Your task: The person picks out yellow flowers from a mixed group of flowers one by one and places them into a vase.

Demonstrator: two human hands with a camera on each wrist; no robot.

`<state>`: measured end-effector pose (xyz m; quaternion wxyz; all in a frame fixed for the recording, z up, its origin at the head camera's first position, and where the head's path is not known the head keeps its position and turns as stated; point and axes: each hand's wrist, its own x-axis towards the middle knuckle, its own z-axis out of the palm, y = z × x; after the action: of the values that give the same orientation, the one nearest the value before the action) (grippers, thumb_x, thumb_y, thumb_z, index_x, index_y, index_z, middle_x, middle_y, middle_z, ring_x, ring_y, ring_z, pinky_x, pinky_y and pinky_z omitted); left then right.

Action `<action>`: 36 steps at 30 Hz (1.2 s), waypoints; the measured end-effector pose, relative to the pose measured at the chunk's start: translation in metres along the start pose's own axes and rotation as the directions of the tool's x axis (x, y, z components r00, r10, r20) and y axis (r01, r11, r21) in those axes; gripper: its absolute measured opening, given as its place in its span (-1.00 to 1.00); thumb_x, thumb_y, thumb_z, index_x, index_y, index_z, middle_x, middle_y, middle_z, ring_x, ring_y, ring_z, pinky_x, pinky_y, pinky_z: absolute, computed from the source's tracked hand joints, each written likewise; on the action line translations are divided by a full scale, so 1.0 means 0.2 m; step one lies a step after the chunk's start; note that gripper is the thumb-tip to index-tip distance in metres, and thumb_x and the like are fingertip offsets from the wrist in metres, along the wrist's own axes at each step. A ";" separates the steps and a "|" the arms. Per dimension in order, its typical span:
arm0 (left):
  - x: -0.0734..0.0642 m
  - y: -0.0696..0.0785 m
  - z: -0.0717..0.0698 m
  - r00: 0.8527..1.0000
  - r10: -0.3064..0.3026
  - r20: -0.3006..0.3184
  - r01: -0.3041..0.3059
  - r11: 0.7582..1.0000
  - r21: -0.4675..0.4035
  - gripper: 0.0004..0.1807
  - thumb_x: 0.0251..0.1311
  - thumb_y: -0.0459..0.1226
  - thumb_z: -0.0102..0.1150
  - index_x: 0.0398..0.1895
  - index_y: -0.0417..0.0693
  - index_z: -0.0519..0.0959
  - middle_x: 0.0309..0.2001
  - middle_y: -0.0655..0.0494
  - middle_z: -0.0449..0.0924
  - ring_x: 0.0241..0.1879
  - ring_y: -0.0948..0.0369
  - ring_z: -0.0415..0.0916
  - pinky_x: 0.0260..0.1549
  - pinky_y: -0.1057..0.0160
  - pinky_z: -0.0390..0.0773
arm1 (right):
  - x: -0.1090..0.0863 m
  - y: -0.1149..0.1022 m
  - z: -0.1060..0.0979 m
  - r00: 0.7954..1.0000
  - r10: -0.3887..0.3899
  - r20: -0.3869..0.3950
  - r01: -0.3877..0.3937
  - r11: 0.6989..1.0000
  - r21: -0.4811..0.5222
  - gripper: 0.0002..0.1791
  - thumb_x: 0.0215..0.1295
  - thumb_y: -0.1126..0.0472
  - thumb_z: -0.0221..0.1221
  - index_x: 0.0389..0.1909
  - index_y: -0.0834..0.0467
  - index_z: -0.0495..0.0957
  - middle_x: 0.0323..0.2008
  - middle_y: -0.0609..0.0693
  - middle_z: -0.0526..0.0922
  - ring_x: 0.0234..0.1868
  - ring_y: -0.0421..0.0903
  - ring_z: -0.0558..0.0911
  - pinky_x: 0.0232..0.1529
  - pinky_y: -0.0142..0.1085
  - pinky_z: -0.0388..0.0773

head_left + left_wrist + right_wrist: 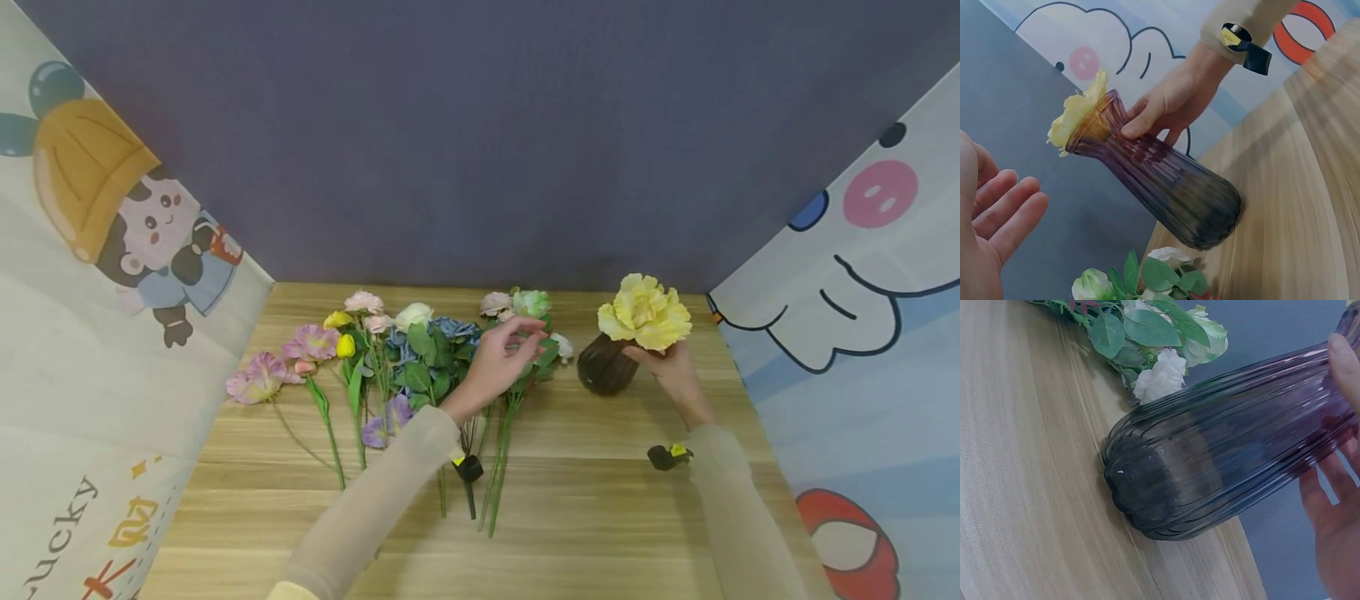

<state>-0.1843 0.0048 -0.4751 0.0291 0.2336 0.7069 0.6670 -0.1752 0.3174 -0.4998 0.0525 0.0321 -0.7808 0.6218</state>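
Note:
My right hand (677, 379) grips a ribbed glass vase (1175, 181) round its narrow neck, thumb on one side and fingers on the other. The glass is dark at the base and shades to purple and amber near the rim. A large yellow flower (645, 313) sits in its mouth, the petals spreading over the rim. In the right wrist view the vase's base (1141, 481) is at the wooden tabletop. My left hand (501, 360) holds nothing; its fingers are relaxed above a bunch of green and white flowers (531, 303), left of the vase.
More artificial flowers lie left on the wooden table (585, 517): purple ones (258, 379), yellow tulips (346, 346), pink ones (363, 302), a white rose (414, 315) and blue ones (453, 327). Their stems point toward me. A grey wall (480, 150) stands behind, with printed panels on both sides.

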 end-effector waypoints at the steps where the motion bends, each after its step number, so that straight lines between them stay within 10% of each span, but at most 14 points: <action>1: -0.01 0.00 -0.01 1.000 0.001 -0.003 -0.001 1.000 0.009 -0.72 0.56 -0.31 0.06 0.21 -0.16 0.58 0.04 -0.17 0.67 -0.10 -0.05 0.73 -0.10 0.11 0.76 | 0.00 0.00 0.00 1.000 0.004 0.000 -0.004 1.000 -0.005 -0.30 0.35 0.39 0.32 0.45 0.04 0.32 0.20 -0.27 0.49 0.22 -0.38 0.46 0.12 -0.61 0.47; 19: -0.21 -0.08 -0.09 0.997 -0.014 -0.082 0.017 0.999 0.043 -0.76 0.52 -0.33 0.11 0.10 -0.23 0.64 -0.01 -0.19 0.71 -0.18 -0.08 0.73 -0.20 -0.05 0.76 | 0.01 0.05 -0.01 1.000 -0.022 -0.002 0.022 1.000 -0.015 -0.29 0.35 0.38 0.33 0.46 0.05 0.31 0.20 -0.28 0.49 0.22 -0.39 0.46 0.12 -0.61 0.48; 28: -0.33 -0.12 -0.15 0.990 -0.067 -0.120 0.079 0.993 0.091 -0.78 0.51 -0.32 0.13 0.08 -0.18 0.65 -0.02 -0.10 0.73 -0.17 -0.02 0.73 -0.42 0.18 0.71 | 0.05 0.14 -0.03 1.000 0.018 -0.024 -0.019 0.999 -0.040 -0.25 0.35 0.35 0.34 0.49 -0.04 0.29 0.25 -0.28 0.48 0.27 -0.36 0.44 0.16 -0.58 0.45; 36: -0.43 -0.19 -0.22 0.974 -0.142 -0.176 0.149 0.988 0.031 -0.75 0.52 -0.32 0.12 0.13 -0.25 0.61 0.04 -0.35 0.66 -0.07 -0.30 0.66 -0.07 -0.12 0.72 | 0.00 0.01 -0.01 1.000 0.004 -0.018 -0.004 1.000 -0.015 -0.29 0.34 0.37 0.34 0.46 0.05 0.32 0.18 -0.29 0.49 0.21 -0.38 0.46 0.11 -0.61 0.48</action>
<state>-0.1349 -0.0677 -0.5306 0.0113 0.1231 0.7365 0.6651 -0.1759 0.3191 -0.5023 0.0583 0.0248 -0.7849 0.6164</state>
